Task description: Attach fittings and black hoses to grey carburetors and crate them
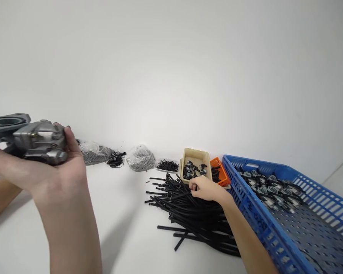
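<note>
On the left, my left hand [60, 173] is raised with its palm up and its fingers closed around a grey metal carburetor [44, 139]. A dark flange with a round opening [7, 121] sits at the carburetor's left end, cut off by the view's edge. Across the table, my right hand [205, 187] reaches over a pile of black rubber hoses [194, 211], just in front of a cream bin. Its fingers are curled in a pinch, and whatever lies between them is hidden.
The cream bin [196, 154] holds small metal-and-black parts, with an orange basket [223, 173] beside it. A blue crate [263, 224] at right contains several assembled parts [271, 190]. Bags of small metal pieces [140, 158] and a tray of black rings [167, 166] line the wall.
</note>
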`<state>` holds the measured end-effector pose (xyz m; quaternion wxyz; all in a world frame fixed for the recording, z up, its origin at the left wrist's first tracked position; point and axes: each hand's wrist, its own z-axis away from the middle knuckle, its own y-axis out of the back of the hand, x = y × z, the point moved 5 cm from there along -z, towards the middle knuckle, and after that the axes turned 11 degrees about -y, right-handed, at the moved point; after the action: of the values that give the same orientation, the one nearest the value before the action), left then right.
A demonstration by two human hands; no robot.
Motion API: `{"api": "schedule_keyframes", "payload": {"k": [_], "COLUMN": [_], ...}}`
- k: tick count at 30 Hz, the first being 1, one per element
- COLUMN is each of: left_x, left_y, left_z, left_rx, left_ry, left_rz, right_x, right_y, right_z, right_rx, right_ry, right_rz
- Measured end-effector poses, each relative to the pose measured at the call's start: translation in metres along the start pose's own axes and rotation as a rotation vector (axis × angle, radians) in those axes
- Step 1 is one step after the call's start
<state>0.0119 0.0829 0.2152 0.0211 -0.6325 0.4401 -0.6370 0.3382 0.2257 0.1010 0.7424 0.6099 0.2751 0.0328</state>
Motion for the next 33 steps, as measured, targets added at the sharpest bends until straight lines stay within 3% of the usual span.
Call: {"api": "schedule_keyframes", "payload": {"k": [3, 5, 10, 12, 15, 19, 23, 28, 33], "left_x": [0.006, 0.001, -0.013, -0.020, -0.030, -0.039, -0.048, -0.060, -0.072], "left_y": [-0.001, -0.010, -0.031, -0.040, -0.051, -0.062, -0.072, -0.082, -0.091], "left_z": [-0.003, -0.002, 0.008, 0.014, 0.022, 0.033, 0.044, 0.063, 0.087], "left_rx": [0.073, 0.027, 0.091, 0.066, -0.010, -0.111, -0.161, -0.271, -0.406], "left_ry": [-0.246, -0.178, -0.057, -0.019, 0.054, 0.128, 0.162, 0.201, 0.272], "left_rz": [0.327, 0.424, 0.550, 0.558, 0.529, 0.513, 0.482, 0.410, 0.341], "right_x": [-0.006, -0.010, 0.004, 0.012, 0.018, 0.010, -0.016, -0.040, -0.049], "right_y": [0.012, 0.026, 0.065, 0.072, 0.076, 0.066, 0.053, 0.045, 0.048], "right_z": [0.002, 0.006, 0.043, 0.056, 0.057, 0.042, 0.040, 0.058, 0.068], "right_rx": [0.153, 0.346, 1.075, 1.240, 1.191, 0.915, 0.700, 0.610, 0.639], "right_ry": [0.014, 0.024, 0.145, 0.206, 0.231, 0.103, 0.117, 0.114, 0.171], "right_rz": [-0.051, -0.177, -0.845, -1.053, -1.308, -1.502, -1.555, -1.608, -1.600]}}
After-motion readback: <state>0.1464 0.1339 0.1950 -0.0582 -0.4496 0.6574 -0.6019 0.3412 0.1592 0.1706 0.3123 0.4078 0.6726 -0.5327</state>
